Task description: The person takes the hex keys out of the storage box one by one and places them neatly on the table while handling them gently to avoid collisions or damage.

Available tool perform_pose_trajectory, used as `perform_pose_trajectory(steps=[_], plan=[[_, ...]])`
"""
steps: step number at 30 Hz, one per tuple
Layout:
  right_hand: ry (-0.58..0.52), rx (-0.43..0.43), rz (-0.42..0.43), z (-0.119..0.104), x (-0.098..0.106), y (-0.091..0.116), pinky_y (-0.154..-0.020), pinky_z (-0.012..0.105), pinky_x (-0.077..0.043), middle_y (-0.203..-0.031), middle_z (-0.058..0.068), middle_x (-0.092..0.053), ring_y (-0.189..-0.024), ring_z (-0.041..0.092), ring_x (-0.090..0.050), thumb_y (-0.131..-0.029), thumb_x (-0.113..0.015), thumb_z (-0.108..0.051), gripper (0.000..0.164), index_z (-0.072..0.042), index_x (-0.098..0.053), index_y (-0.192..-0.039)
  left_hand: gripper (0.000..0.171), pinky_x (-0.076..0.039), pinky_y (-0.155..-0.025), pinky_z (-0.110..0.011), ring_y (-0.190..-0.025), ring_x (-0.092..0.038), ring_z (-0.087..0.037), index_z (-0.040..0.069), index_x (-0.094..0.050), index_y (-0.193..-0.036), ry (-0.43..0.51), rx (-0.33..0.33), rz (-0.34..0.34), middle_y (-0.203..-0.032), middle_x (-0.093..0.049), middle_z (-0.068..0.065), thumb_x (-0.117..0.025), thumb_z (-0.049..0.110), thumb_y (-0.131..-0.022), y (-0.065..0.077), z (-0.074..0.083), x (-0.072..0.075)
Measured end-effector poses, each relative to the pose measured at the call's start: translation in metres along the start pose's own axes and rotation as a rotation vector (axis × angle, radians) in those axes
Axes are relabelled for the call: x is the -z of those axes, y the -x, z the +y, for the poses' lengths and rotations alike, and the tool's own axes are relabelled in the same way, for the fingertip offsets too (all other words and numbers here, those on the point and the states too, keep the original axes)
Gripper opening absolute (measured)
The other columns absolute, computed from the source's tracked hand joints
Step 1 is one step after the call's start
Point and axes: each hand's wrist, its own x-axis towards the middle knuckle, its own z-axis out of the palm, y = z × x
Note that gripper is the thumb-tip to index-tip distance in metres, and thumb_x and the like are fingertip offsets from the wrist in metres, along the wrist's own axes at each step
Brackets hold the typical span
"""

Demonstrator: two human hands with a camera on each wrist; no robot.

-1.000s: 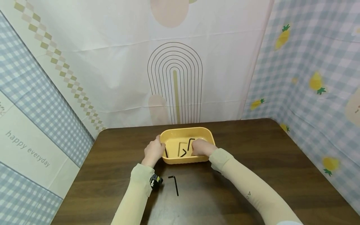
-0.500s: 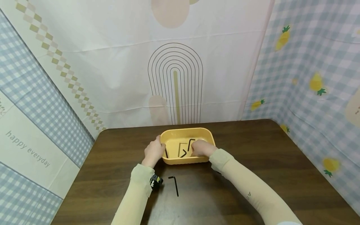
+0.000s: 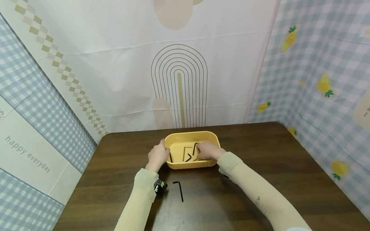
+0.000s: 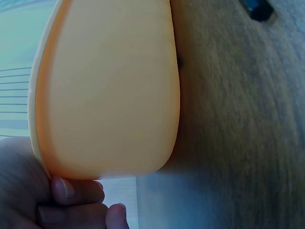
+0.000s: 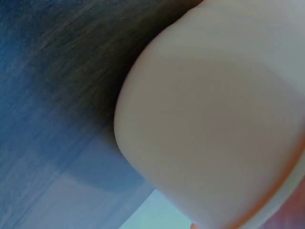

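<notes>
A yellow plastic basket [image 3: 189, 165] stands on the dark wooden table. My left hand [image 3: 158, 155] grips its left end, fingers curled at the rim in the left wrist view. Inside lie a brass-coloured hex key [image 3: 184, 154], a short-looking black hex key [image 3: 189, 156], and another black hex key [image 3: 171, 157] along the left wall. My right hand [image 3: 208, 150] reaches into the basket's right side and overlaps one more black hex key [image 3: 194, 149]. Its fingertips point down, and I cannot tell whether they hold anything. In the right wrist view the basket's outer wall [image 5: 205, 129] hides them.
One black hex key [image 3: 180, 192] lies on the table [image 3: 124, 179] in front of the basket, right of the left wrist's camera [image 3: 160, 186]. A printed white cloth [image 3: 124, 80] hangs behind the table, with a checked cloth [image 3: 312, 106] at the right.
My right hand has shifted slightly inside the basket and covers more of the upper black hex key. The left hand, the basket and the hex key on the table stay in place.
</notes>
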Motion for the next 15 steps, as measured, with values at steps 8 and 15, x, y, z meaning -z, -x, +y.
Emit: perform_pose_trajectory(steps=[8,15], plan=[[-0.063,0.057,0.002,-0.003,0.011,0.002,-0.075,0.034,-0.044,-0.079,-0.004,-0.061,-0.075,0.015,-0.054,-0.09,-0.061,-0.013,0.009,-0.015,-0.063,-0.082,0.053,-0.044,-0.057,-0.038,-0.06,-0.058,-0.022,0.005,-0.042,-0.152,-0.003,-0.011,0.011,-0.078,-0.063,-0.009,-0.048,0.023,-0.102,0.0,0.0,0.0],[-0.015,0.112,0.069,-0.009,0.017,0.002,-0.077,0.035,-0.049,-0.08,-0.006,-0.067,-0.074,0.013,-0.057,-0.093,-0.062,-0.016,0.011,-0.017,-0.069,-0.085,0.055,-0.042,-0.053,-0.036,-0.056,-0.056,-0.021,0.005,-0.04,-0.153,-0.003,-0.011,0.006,-0.072,-0.061,-0.007,-0.049,0.024,-0.103,0.001,-0.001,-0.001]])
